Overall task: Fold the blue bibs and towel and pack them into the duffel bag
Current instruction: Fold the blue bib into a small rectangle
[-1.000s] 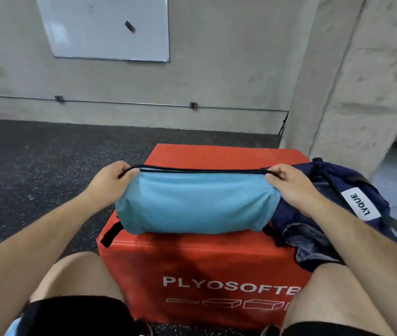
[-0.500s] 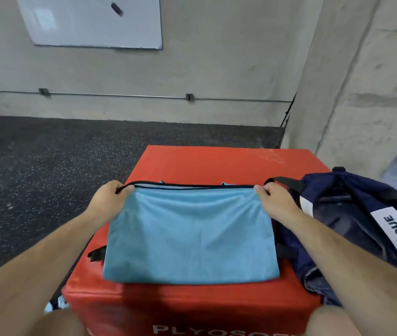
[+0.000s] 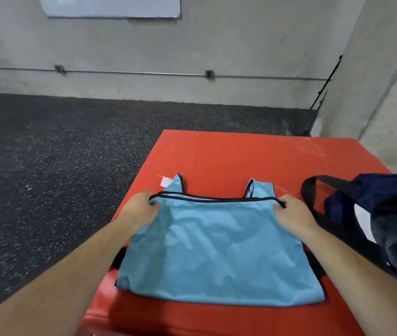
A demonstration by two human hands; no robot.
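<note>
A light blue bib (image 3: 219,248) with dark trim lies folded over on the red plyo box (image 3: 253,156). Its two shoulder straps and a white tag stick out beyond the folded edge on the far side. My left hand (image 3: 141,207) pinches the trimmed edge at the bib's left corner. My right hand (image 3: 289,212) grips the same edge at the right corner. The navy duffel bag (image 3: 381,219) sits on the box's right side, its black strap looping toward the bib. No towel is in view.
Black speckled rubber floor (image 3: 47,166) spreads to the left and behind the box. A concrete wall with a metal rail and a whiteboard (image 3: 112,6) stands behind. A concrete pillar (image 3: 386,81) rises at the right.
Both hands carried the bib's trimmed edge away from me and laid it down flat on the box. The straps and tag now show beyond that edge. The camera tilted down and closer.
</note>
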